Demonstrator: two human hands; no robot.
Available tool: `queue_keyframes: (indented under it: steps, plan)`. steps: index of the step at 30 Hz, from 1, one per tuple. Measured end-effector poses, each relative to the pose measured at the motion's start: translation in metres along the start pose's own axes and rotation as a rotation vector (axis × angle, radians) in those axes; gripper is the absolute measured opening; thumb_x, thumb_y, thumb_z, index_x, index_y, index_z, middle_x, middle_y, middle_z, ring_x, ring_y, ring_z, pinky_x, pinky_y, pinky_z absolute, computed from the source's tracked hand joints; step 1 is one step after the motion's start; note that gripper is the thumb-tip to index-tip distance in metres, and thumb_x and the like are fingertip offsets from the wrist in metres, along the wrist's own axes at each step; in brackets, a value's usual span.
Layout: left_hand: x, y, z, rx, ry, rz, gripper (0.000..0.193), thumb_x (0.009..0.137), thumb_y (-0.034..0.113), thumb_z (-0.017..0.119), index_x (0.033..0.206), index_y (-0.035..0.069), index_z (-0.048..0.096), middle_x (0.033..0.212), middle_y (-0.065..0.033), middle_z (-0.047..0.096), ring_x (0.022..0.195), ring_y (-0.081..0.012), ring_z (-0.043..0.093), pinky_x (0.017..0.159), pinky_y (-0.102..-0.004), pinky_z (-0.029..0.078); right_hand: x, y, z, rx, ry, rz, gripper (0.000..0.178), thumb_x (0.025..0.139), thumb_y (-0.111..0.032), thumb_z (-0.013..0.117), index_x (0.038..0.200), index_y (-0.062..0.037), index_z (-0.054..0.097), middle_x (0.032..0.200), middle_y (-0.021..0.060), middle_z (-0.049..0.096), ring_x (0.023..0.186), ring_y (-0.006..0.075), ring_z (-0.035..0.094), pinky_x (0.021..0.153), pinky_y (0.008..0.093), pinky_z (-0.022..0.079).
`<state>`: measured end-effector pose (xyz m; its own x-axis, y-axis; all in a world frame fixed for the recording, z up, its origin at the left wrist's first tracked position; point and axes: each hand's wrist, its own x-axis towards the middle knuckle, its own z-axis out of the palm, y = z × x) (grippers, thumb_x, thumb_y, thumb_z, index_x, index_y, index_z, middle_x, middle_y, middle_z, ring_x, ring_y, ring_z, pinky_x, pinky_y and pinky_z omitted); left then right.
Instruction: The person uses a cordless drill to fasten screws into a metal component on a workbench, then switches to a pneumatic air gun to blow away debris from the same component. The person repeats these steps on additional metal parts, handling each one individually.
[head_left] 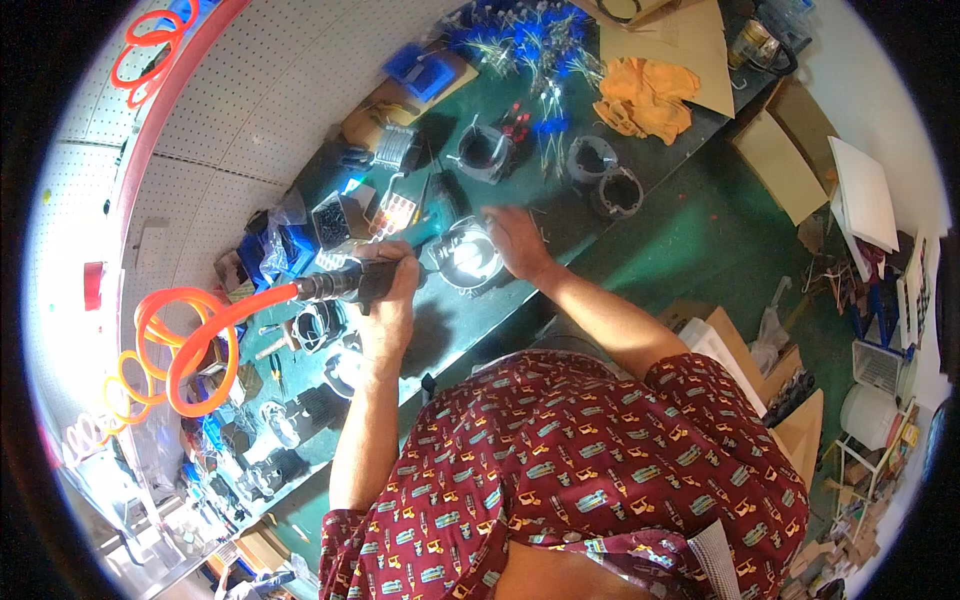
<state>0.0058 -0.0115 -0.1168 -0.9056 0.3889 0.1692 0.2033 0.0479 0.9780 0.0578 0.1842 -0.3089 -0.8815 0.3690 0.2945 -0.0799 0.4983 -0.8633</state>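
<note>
My left hand (388, 305) is closed round a dark air gun (368, 281), which is coupled to an orange coiled hose (200, 345). The tool's front end points right, toward a round metal housing (466, 256) standing on the green bench. Bright light glares off the inside of this housing, so its details are washed out. My right hand (518, 243) grips the housing's right rim with bent fingers; its fingertips are partly hidden. Just beyond the housing lies a teal and black power drill (441, 203).
More round housings (484, 152) stand along the bench (560, 225), some at the right edge. Blue-tipped wire bundles (535, 40), an orange cloth (648, 97) and a blue bin (418, 73) lie at the back. A box of small dark parts (340, 218) sits left of the drill.
</note>
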Motion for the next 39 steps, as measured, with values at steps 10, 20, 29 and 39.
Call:
queue_keyframes:
  steps: [10, 20, 29, 39]
  plan:
    - [-0.002, 0.018, 0.000, 0.045, 0.070, 0.185, 0.027, 0.086, 0.006, 0.065, 0.112, 0.001, 0.058, 0.111, -0.0165, 0.067, 0.102, -0.0249, 0.064, 0.096, -0.0391, 0.049, -0.003, 0.013, 0.003, -0.081, 0.020, -0.004, 0.036, 0.096, -0.023, 0.048, 0.122, -0.0005, 0.061, 0.111, 0.0226, 0.061, 0.106, 0.0413, 0.055, 0.097, 0.0472, 0.042]
    - [-0.006, -0.003, 0.034, 0.126, -0.033, 0.125, 0.021, 0.087, 0.001, 0.068, 0.107, 0.003, 0.062, 0.105, -0.0076, 0.065, 0.096, -0.0180, 0.061, 0.089, -0.0333, 0.049, -0.004, 0.008, 0.001, 0.013, 0.039, 0.034, 0.037, 0.097, -0.026, 0.050, 0.123, -0.0014, 0.060, 0.115, 0.0216, 0.060, 0.108, 0.0404, 0.054, 0.098, 0.0470, 0.042]
    - [-0.008, -0.009, 0.044, -0.132, -0.001, 0.076, 0.022, 0.087, -0.001, 0.067, 0.107, 0.002, 0.063, 0.104, -0.0077, 0.067, 0.093, -0.0161, 0.062, 0.085, -0.0315, 0.051, -0.004, 0.006, 0.002, 0.002, 0.034, 0.043, 0.038, 0.098, -0.027, 0.047, 0.123, -0.0007, 0.060, 0.116, 0.0219, 0.060, 0.109, 0.0409, 0.054, 0.098, 0.0476, 0.042]
    - [0.022, 0.017, 0.074, -0.039, -0.391, -0.041, 0.021, 0.084, 0.000, 0.067, 0.104, 0.000, 0.063, 0.097, -0.0071, 0.068, 0.083, -0.0114, 0.060, 0.074, -0.0278, 0.052, -0.003, 0.035, 0.025, 0.301, -0.008, 0.021, 0.036, 0.102, -0.029, 0.046, 0.120, -0.0017, 0.062, 0.113, 0.0207, 0.063, 0.107, 0.0404, 0.056, 0.096, 0.0470, 0.044]
